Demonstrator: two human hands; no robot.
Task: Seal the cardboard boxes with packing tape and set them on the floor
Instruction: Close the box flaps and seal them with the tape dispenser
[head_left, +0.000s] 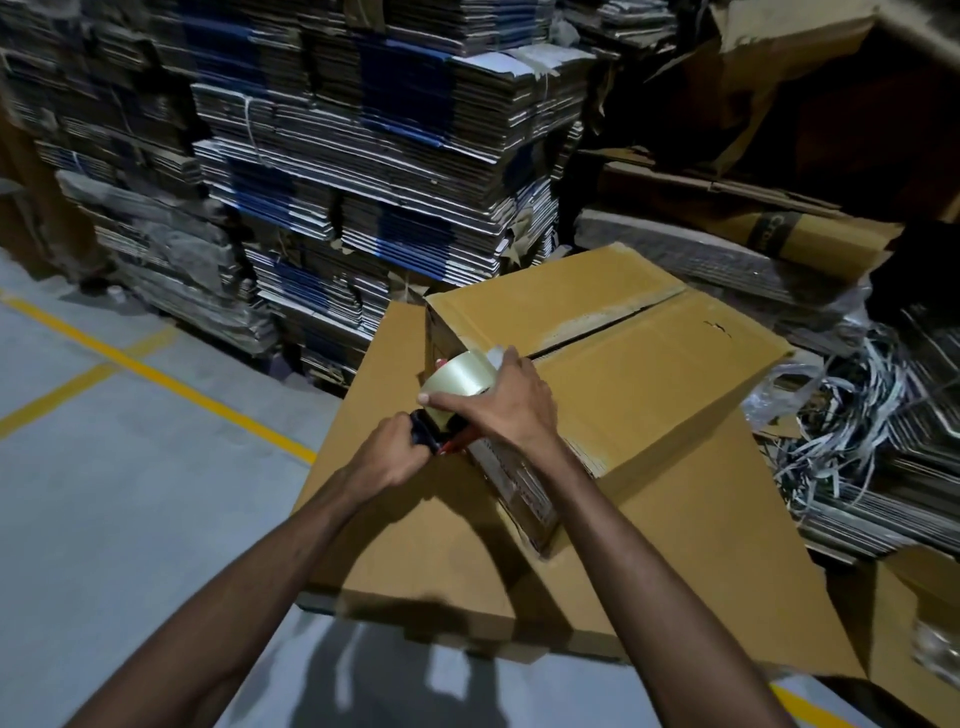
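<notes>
A brown cardboard box (639, 374) rests on a stack of flat cardboard sheets (415, 545). Its top flaps meet along a dark centre seam with pale tape residue beside it. At the box's near left corner is a tape dispenser with a pale roll of packing tape (457, 382). My left hand (395, 457) grips the dispenser's dark handle. My right hand (498, 400) lies over the roll, thumb stretched along its side and fingers curled onto the tape end at the box's top edge.
Tall stacks of bundled flat cartons (332, 171) stand behind and to the left. Tangled strapping bands (862, 405) and more flat cardboard lie to the right. Grey floor with yellow lines (130, 358) spreads on the left.
</notes>
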